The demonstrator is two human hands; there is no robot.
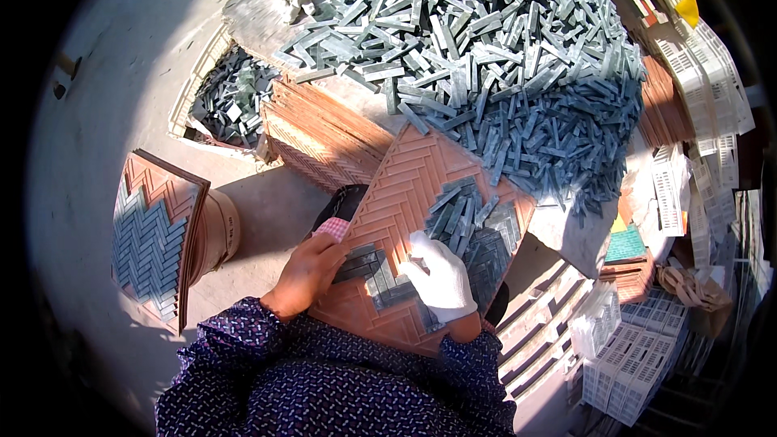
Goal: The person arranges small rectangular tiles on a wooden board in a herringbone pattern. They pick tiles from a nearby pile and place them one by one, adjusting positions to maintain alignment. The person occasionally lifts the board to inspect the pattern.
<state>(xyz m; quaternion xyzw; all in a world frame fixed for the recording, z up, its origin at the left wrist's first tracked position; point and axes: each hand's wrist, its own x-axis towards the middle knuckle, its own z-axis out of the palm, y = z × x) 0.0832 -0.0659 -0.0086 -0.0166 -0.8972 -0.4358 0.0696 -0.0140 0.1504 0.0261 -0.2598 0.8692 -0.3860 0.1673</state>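
Observation:
A terracotta-coloured tray [388, 194] with a moulded herringbone pattern lies tilted across my lap. Dark grey-green stone strips [368, 267] fill part of its grooves, and a loose heap of strips [461, 214] rests on its right half. My bare left hand [306, 275] is closed at the tray's left edge, beside a pink checked cloth [333, 228]; what its fingers grip is hidden. Over the tray's middle, my right hand [441, 279] wears a white glove. Its fingers are drawn together near the loose strips, and anything between them is too small to make out.
Beyond the tray, a large pile of stone strips [486, 40] covers a table. Stacked herringbone trays [324, 133] stand left of it, near a crate of dark pieces [235, 97]. A filled tray [150, 235] sits far left. White plastic grids [631, 364] are stacked at right.

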